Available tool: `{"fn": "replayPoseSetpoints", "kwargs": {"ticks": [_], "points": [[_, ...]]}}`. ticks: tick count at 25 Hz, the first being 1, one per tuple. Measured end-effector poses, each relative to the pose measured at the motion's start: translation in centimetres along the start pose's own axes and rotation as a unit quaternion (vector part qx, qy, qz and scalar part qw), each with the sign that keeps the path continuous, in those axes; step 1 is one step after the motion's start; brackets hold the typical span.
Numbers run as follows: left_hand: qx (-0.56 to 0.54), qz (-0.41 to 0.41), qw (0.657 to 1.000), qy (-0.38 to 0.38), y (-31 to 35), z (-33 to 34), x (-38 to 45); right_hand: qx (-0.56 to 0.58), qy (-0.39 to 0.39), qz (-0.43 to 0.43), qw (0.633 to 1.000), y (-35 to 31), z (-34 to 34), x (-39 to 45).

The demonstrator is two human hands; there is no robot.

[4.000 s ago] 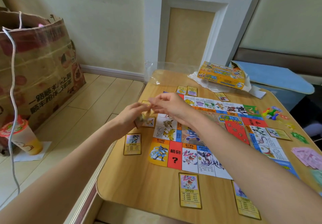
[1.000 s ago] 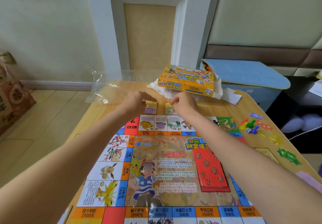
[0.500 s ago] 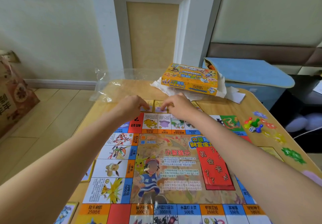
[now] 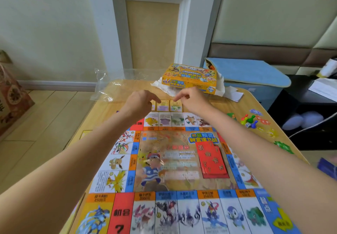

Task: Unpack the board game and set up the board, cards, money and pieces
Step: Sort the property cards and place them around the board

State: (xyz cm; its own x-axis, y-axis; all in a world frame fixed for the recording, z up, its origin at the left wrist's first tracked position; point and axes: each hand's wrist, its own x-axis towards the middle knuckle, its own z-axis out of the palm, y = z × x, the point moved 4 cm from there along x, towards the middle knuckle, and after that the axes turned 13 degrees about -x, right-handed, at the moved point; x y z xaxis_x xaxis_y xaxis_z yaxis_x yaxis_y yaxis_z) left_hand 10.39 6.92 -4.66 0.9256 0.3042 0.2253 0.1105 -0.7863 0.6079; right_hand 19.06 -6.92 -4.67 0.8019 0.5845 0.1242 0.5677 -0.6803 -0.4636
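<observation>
- Game board [image 4: 175, 162] lies unfolded and flat on the wooden table [image 4: 116, 95], filling most of it; glossy printed face, fold seams faintly visible.
- Property cards [image 4: 169, 105] sit in a short row on the table just beyond the board's far edge, each lined up with a board square.
- Left hand [image 4: 140, 102] hovers at the left end of that row, fingers loosely curled, gripping nothing that shows; it hides part of the leftmost card.
- Right hand [image 4: 191, 99] hangs just right of the row, fingers bent with thumb and forefinger tips close; whether they pinch a card cannot be told. The two hands are apart, the cards between them.
- Red card deck [image 4: 212, 159] rests on the board's centre panel, squared up.
- Pawns and die [image 4: 249, 120] are clustered near the right table edge, with small coloured tokens near them.
- Game box [image 4: 190, 78] rests on white paper at the far edge; clear plastic wrap [image 4: 105, 88] lies at the far left corner.
- Handling judgement: the cards look thin, light and slick, likely to slide on the smooth tabletop. Best nudged by a fingertip on the face, or lifted by pinching a short edge.
- The board seems stiff enough to stay flat; shift it by its outer edges so the deck stays put.
</observation>
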Motion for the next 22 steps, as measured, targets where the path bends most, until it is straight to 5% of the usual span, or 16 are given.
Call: {"fn": "replayPoseSetpoints", "kwargs": {"ticks": [7, 14, 22], "points": [[-0.048, 0.135, 0.983, -0.119, 10.7, 3.2, -9.4, -0.155, -0.131, -0.106, 0.973, 0.2, -6.3, -14.7], [-0.031, 0.213, 0.941, -0.259, 18.6, 8.8, -19.7, -0.335, -0.292, -0.064, 0.894, 6.2, -8.2, -29.1], [0.068, 0.186, 0.937, -0.287, 19.0, 12.2, -21.8, -0.374, -0.305, -0.064, 0.873, 8.1, -7.3, -32.5]]}}
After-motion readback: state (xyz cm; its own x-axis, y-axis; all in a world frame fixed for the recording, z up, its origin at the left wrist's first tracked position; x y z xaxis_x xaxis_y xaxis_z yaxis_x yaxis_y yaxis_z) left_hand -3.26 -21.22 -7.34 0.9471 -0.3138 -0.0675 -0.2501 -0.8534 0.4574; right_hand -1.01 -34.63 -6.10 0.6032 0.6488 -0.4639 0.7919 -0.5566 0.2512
